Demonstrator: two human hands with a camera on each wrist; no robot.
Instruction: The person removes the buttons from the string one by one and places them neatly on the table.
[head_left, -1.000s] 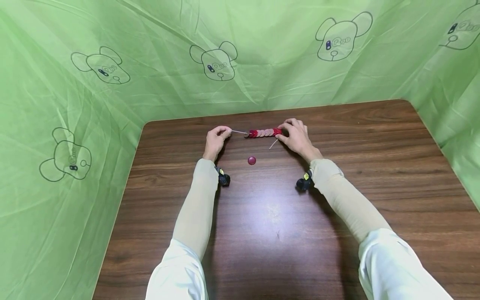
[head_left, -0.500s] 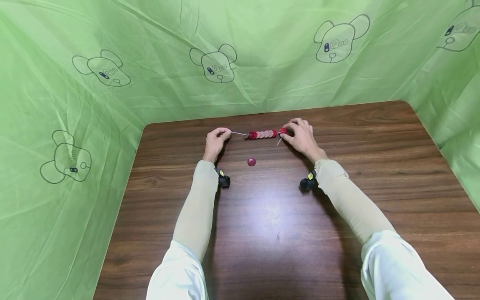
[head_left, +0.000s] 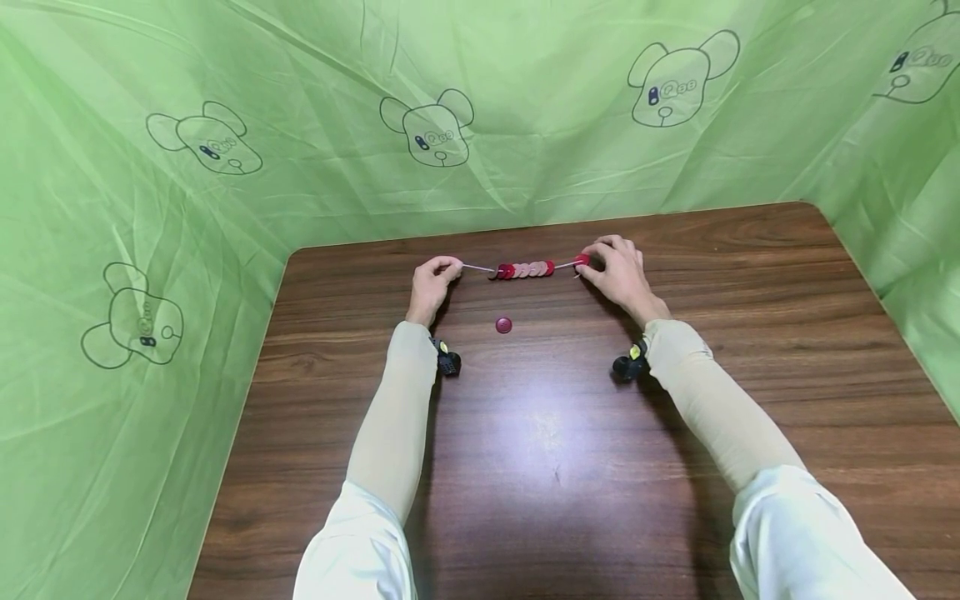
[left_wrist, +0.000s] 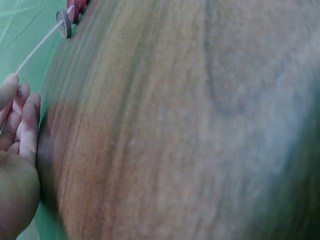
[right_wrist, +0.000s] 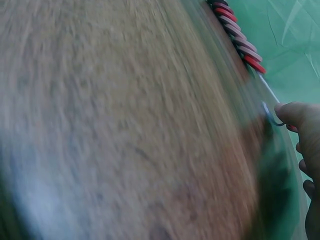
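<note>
A row of overlapping round buttons (head_left: 531, 269), red, pink and dark, is threaded on a white string (head_left: 564, 265) near the table's far edge. My left hand (head_left: 429, 287) pinches the string to the left of the row; a grey-brown button (left_wrist: 63, 24) is the end one on that side. With thumb and fingers, my right hand (head_left: 618, 271) holds a separate red button (head_left: 582, 260) on the string, right of the row. In the right wrist view the string's short loose end curls by the right thumb. A single dark red button (head_left: 503, 325) lies flat on the table between the arms.
The dark brown wood table (head_left: 525, 517) has its far edge just beyond the hands. Behind it and at both sides hangs green cloth (head_left: 300, 100) printed with bear heads. A black wrist camera (head_left: 630, 363) sits at each wrist.
My right hand has slid the red button rightward along the string, away from the row, and the loose string end has shortened. My left hand has hardly moved.
</note>
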